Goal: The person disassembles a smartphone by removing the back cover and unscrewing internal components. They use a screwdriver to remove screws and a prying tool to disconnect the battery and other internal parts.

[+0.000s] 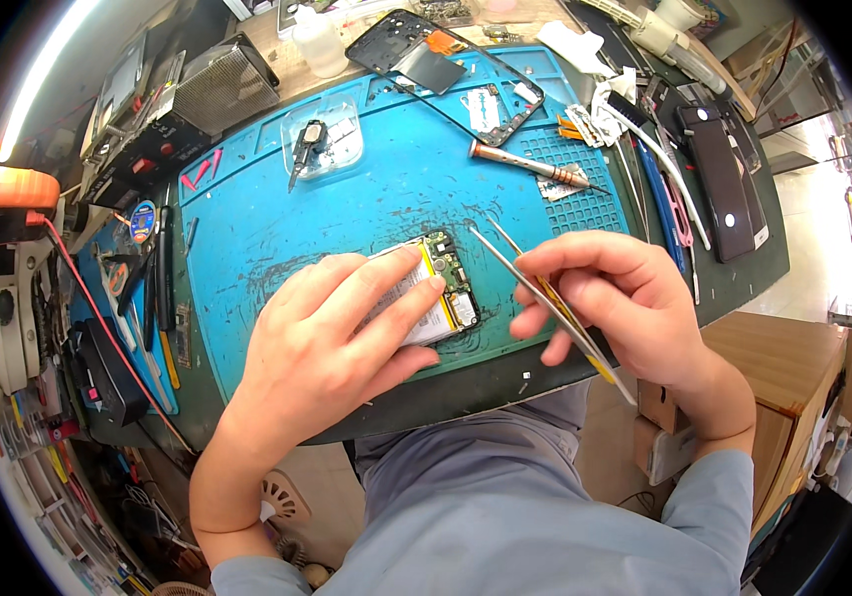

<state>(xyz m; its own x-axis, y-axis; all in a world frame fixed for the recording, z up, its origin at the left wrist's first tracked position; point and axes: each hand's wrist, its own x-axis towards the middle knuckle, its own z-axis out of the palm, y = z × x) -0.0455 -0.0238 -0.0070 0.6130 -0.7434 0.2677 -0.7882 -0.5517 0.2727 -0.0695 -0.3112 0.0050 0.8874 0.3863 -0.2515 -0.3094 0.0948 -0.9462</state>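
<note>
An opened phone (461, 310) lies tilted on the blue repair mat, its battery (438, 326) and green circuit board (437, 241) exposed. My left hand (322, 333) covers most of it, fingers across the battery and thumb along the near edge, holding it against the mat. To its right, my right hand (615, 298) is closed around a pair of tweezers (567, 323), pinched between thumb and fingers. The tweezers' tips are spread and point up and left, above the mat and apart from the phone. The phone's left part is hidden under my left hand.
A screwdriver (535, 166) lies across the blue mat (247, 214), near a black phone frame (525, 117). Left of these stands a clear plastic box (347, 149) with small parts. A dark phone (716, 189) and several tools lie at the right; a white bottle (319, 45) is at the back.
</note>
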